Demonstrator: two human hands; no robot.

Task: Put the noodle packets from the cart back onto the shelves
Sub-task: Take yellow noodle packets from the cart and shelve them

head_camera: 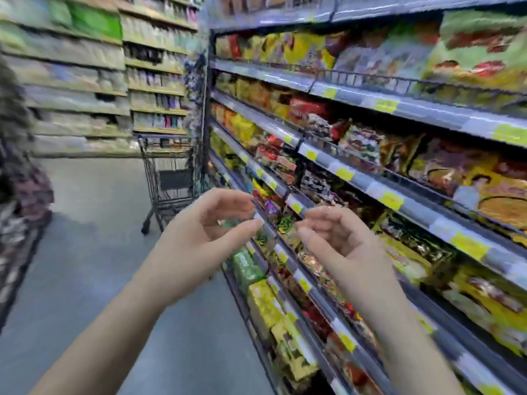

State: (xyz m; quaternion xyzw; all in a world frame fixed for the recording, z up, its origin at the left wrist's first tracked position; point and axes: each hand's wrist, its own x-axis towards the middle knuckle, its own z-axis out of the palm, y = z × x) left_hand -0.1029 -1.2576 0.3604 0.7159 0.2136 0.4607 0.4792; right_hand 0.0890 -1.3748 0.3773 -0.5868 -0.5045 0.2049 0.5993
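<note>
The frame is blurred. My left hand (pixel 211 232) and my right hand (pixel 333 238) are raised side by side in front of the noodle shelves (pixel 379 189), palms turned toward each other, fingers loosely curled, with nothing in either. Neither hand touches a packet. Rows of noodle packets (pixel 467 181) in yellow, red and green fill the shelves on the right. The wire shopping cart (pixel 168 178) stands farther down the aisle, beyond my left hand, beside the shelf end; I cannot tell what lies in it.
Grey aisle floor (pixel 94 252) stretches left of the shelves toward the cart. More stocked shelves (pixel 85 81) line the far side of the aisle. A dark blurred display (pixel 20 195) stands at the left edge.
</note>
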